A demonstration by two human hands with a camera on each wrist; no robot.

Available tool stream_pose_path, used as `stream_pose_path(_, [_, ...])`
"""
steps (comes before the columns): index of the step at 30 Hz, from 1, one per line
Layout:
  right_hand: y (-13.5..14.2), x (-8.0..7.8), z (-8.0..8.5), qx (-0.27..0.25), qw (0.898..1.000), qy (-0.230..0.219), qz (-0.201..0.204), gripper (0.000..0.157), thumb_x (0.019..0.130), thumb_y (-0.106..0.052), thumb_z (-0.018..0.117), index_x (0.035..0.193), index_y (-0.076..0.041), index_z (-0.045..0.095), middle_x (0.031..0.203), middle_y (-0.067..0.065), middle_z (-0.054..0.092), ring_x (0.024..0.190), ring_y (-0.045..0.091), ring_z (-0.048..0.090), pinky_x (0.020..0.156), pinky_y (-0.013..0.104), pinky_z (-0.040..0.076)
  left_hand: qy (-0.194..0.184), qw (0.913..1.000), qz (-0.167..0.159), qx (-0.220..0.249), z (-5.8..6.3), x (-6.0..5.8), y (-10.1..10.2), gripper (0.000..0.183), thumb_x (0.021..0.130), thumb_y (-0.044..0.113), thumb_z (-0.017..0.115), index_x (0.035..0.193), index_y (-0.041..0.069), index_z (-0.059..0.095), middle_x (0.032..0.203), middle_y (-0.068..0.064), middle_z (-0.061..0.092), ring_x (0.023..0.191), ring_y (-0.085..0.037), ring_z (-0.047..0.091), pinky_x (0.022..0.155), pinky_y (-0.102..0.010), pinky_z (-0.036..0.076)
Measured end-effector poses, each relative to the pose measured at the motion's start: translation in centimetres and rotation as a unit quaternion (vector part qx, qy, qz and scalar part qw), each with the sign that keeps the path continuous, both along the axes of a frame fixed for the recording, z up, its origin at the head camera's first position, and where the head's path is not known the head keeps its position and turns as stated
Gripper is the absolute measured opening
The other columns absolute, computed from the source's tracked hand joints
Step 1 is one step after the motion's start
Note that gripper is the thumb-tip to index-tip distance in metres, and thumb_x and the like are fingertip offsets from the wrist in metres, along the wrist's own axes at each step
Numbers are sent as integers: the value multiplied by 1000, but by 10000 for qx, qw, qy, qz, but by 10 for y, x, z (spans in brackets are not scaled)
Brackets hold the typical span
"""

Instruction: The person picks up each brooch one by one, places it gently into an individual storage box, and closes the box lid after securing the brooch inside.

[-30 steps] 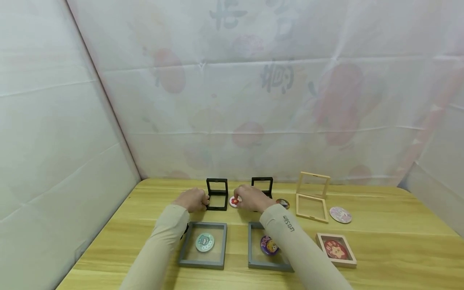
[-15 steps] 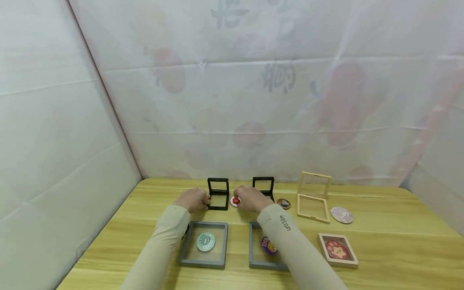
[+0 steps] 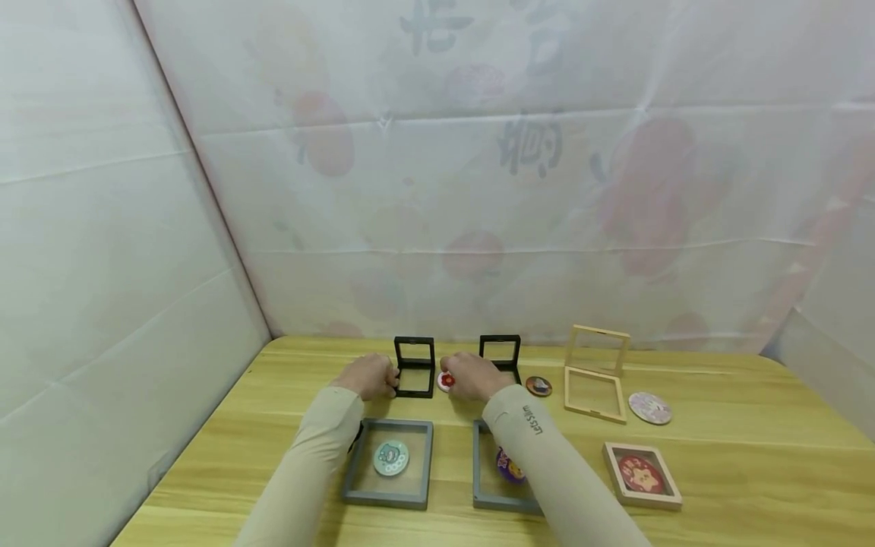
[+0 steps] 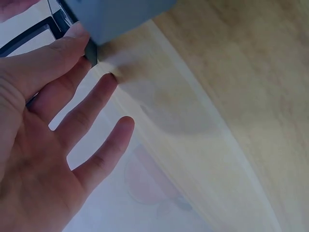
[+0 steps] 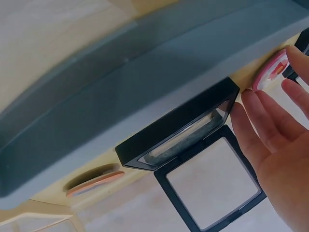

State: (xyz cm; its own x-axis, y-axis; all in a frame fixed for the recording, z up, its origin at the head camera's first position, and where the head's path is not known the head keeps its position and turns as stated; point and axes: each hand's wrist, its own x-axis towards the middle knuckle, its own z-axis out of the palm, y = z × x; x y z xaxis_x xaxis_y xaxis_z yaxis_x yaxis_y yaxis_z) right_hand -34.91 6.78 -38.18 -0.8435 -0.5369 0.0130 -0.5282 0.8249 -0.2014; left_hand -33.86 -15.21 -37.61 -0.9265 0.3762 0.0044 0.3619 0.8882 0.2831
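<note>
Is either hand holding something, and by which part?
The left hand pinches the left black frame by its left edge; whether the right hand holds the flower badge is unclear.

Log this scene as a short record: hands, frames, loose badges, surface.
left hand: pinches the left open black square frame
right hand: fingers at a round white badge with a red flower; firm grip unclear
other open frames: right black square frame; beige square frame
left grey square frame: teal round badge within
right grey square frame: purple round badge within, partly hidden by beige sleeve
other loose badges: orange-brown round badge; lilac round badge
surface: yellow wood-grain table
</note>
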Motion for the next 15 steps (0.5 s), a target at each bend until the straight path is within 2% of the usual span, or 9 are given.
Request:
stream_pose_path(2, [0, 0, -1, -1, 10000, 61, 24, 32, 91, -8, 77, 121, -3, 66, 113, 12, 68, 102, 26, 64, 86, 38, 54, 30, 10000, -14, -33, 1, 0, 0, 6, 80, 5, 85, 77, 8, 80, 89, -4, 75, 81, -21, 70, 85, -44, 57])
stream_pose_path(4, [-1, 0, -2, -48, 9999, 111, 66, 30, 90, -8, 77, 118, -2, 66, 109, 12, 68, 100, 26, 65, 85, 38, 55, -15, 10000, -27, -62, 2, 1, 1, 20, 81, 5, 84, 65, 8, 74, 79, 1, 70, 70, -14, 62, 79, -39, 57])
stream_pose_path(7, [0, 0, -3, -126, 9998, 149, 101, 27, 91, -7, 77, 115, -2, 67, 106, 12, 68, 97, 25, 65, 84, 38, 55, -37, 9999, -77, -67, 1, 1, 2, 45, 83, 5, 83, 50, 12, 52, 63, 7, 52, 58, -9, 42, 68, -32, 47])
stream_pose_path(9, [0, 0, -3, -140, 9996, 215, 120, 24, 91, -7, 76, 112, -2, 67, 103, 11, 68, 96, 25, 64, 82, 38, 55, -90, 9999, -100, -26, 0, 2, 2, 54, 84, 4, 82, 52, 16, 40, 58, 5, 40, 57, -11, 33, 65, -33, 40])
stream_pose_path(11, [1, 0, -4, -112, 9994, 301, 138, 24, 91, -8, 76, 112, -2, 68, 104, 12, 68, 96, 25, 65, 82, 38, 55, -12, 9999, -117, -5, 0, 2, 2, 50, 83, 4, 82, 51, 15, 46, 60, 6, 44, 57, -10, 37, 67, -32, 44])
stream_pose_path(12, [1, 0, -4, -94, 9992, 345, 154, 24, 92, -8, 76, 113, -2, 68, 104, 12, 68, 96, 25, 65, 82, 38, 55, 22, 9999, -100, 6, 0, 2, 1, 42, 83, 5, 83, 52, 12, 55, 64, 7, 53, 59, -9, 44, 70, -32, 49])
stream_pose_path(15, [0, -1, -5, -33, 9987, 466, 217, 23, 93, -9, 75, 113, -2, 67, 103, 12, 68, 96, 25, 65, 82, 38, 56, 89, 9999, -74, 14, -1, 1, -1, 12, 81, 6, 84, 71, 7, 78, 83, 0, 71, 74, -16, 66, 83, -41, 57])
